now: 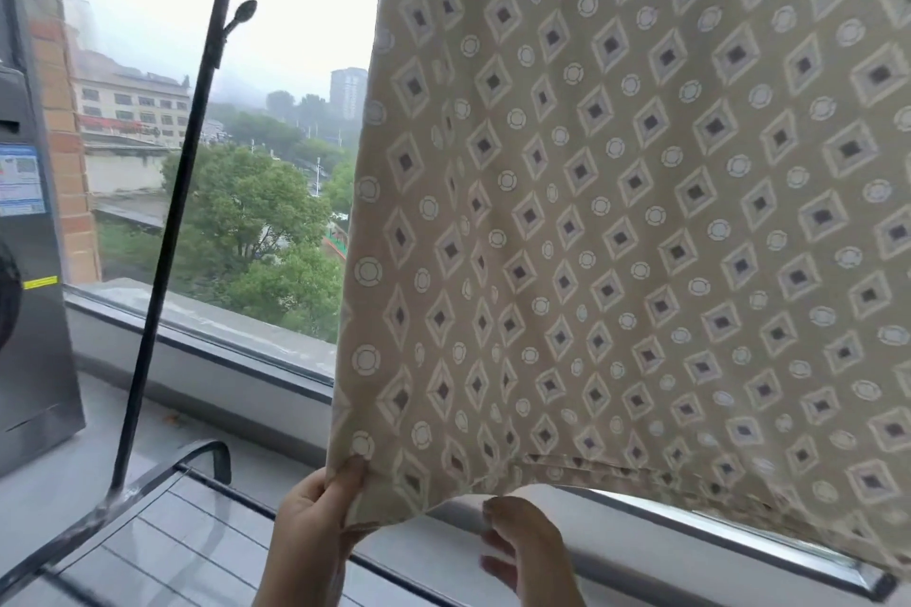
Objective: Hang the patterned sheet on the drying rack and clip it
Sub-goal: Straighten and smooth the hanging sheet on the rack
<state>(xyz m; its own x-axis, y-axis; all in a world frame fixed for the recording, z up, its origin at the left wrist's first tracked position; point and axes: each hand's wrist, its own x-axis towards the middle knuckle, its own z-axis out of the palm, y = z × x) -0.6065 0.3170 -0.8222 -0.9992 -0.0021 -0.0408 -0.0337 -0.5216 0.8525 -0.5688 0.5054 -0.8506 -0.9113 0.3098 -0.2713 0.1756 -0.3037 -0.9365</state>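
Beige diamond-patterned sheet (pixel 641 212) hangs; rack (pixel 162 522) below-left.

Sheet (pixel 641 212) hangs like a wall across centre and right, blocking reach to the window there. Open gap between its left edge and the slanted black pole (pixel 167 236). Rack bars (pixel 197 503) fill bottom left, and the washer (pixel 29 335) closes off far left. Narrow slot under the hem, above the sill (pixel 690 552).
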